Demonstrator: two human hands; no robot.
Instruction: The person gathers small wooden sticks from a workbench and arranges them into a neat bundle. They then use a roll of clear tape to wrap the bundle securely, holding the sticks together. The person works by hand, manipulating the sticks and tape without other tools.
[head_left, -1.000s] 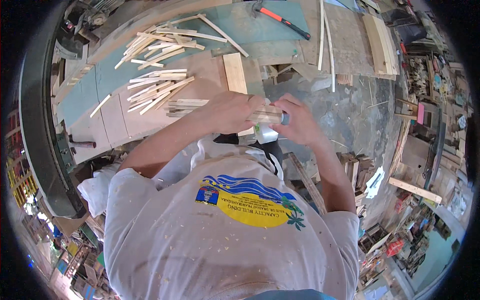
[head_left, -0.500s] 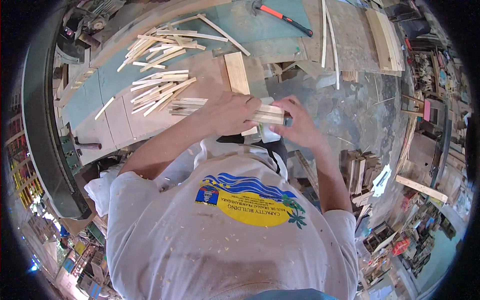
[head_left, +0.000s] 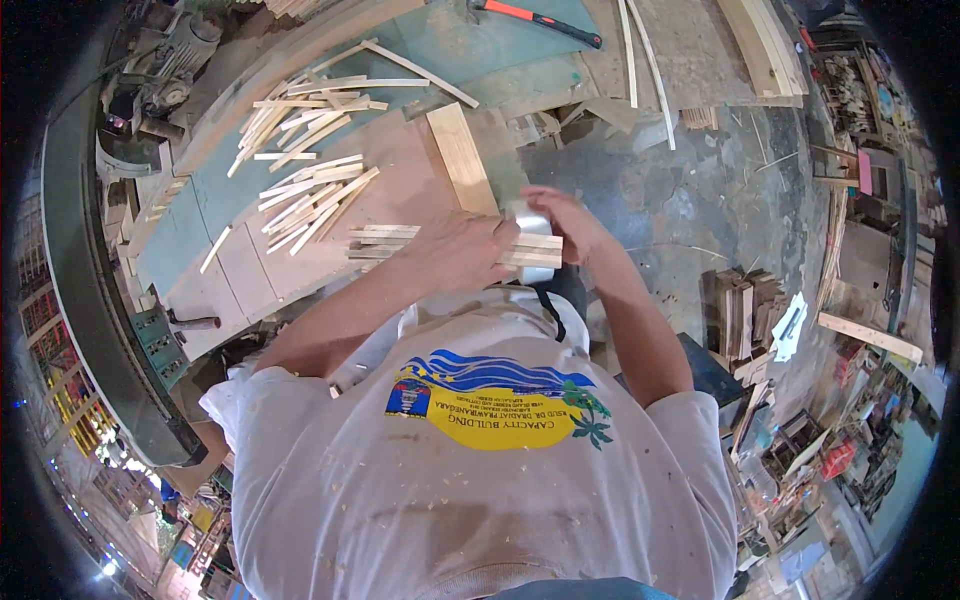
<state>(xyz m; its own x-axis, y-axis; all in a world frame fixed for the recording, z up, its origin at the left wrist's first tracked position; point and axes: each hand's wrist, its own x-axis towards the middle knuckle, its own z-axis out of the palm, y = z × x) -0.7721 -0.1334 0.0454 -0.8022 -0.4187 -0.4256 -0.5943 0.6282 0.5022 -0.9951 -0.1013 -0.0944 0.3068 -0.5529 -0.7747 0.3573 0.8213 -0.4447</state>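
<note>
A bundle of thin, pale wooden strips (head_left: 535, 250) lies crosswise in front of my chest. My left hand (head_left: 460, 248) is closed over its middle, with strip ends sticking out on both sides. My right hand (head_left: 568, 222) is just above the bundle's right end, apart from the strips. Its fingers stretch to the left and its thumb is hidden. By those fingers and behind the bundle is a smooth white object (head_left: 536, 272), partly covered; its kind I cannot make out. A flat wooden board (head_left: 462, 160) lies on the table just beyond my left hand.
Two loose heaps of strips, a far heap (head_left: 310, 115) and a nearer heap (head_left: 315, 200), lie on the worktable (head_left: 400, 150). A hammer (head_left: 540, 18) with an orange and black handle rests at the far side. Stacked wood offcuts (head_left: 740, 315) stand at the right.
My right hand has let go of the bundle's right end and moved up and away from it. My left hand keeps its hold. The view has shifted slightly.
</note>
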